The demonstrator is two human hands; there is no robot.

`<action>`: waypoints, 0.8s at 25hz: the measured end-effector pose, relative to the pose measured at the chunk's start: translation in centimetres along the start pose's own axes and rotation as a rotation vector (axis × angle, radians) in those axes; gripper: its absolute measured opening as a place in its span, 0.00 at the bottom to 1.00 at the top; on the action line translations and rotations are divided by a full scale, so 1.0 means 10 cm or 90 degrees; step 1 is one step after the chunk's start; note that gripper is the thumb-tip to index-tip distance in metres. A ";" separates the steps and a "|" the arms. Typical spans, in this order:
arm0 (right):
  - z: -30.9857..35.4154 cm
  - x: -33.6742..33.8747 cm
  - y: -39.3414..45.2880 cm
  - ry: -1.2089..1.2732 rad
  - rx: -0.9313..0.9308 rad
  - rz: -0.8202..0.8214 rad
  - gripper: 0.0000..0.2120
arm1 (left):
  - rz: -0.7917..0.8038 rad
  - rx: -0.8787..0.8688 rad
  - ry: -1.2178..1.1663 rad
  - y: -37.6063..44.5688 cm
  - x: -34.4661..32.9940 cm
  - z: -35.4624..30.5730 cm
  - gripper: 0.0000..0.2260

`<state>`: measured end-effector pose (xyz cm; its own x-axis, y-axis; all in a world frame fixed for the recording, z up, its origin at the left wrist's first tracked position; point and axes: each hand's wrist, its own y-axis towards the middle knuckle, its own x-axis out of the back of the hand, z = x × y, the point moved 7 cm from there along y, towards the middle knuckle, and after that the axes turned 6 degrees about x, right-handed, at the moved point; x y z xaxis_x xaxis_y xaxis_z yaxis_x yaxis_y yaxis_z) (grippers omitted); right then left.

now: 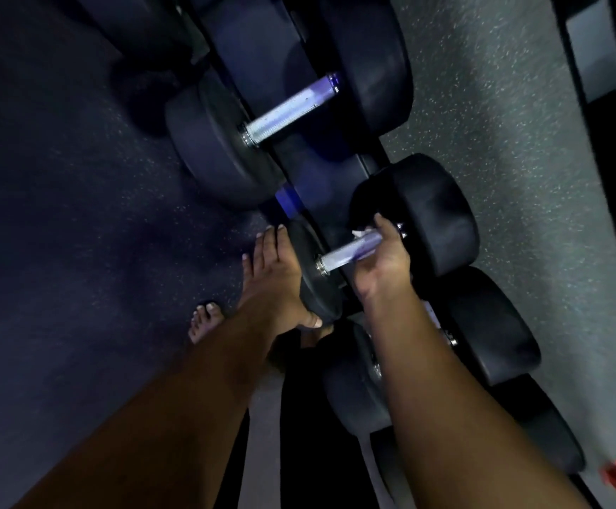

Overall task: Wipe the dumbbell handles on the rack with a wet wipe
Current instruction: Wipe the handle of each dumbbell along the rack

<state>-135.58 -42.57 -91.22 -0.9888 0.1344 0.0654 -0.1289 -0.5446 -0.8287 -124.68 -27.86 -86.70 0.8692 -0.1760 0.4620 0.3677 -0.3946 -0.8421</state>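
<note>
The ridged chrome dumbbell handle (350, 251) is being wiped by the right hand (383, 262), its grip closed round the white wet wipe (360, 233), while the black rubber dumbbell head (315, 273) is steadied by the flat, open left hand (273, 273); the next handle is probably called for.

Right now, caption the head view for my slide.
Right hand wipes dumbbell handle with wet wipe; left hand steadies its plate.

We can read no text, number or brand anywhere; the dumbbells (414, 214) and rack (339, 170) are too dark and blurred.
</note>
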 end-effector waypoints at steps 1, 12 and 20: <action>-0.02 -0.02 0.02 -0.012 -0.006 -0.010 0.10 | 0.002 0.002 0.003 -0.01 0.00 -0.01 0.74; -0.10 0.03 -0.04 -0.036 -0.017 -0.008 0.10 | 0.023 0.029 0.012 -0.03 0.03 -0.03 0.73; -0.29 -0.02 -0.04 -0.035 -0.028 0.039 0.09 | 0.018 0.035 0.014 -0.01 0.01 -0.01 0.74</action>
<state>-135.15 -40.00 -92.46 -0.9975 0.0557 0.0434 -0.0659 -0.5131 -0.8558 -124.64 -27.91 -86.58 0.8718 -0.2068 0.4440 0.3618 -0.3392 -0.8684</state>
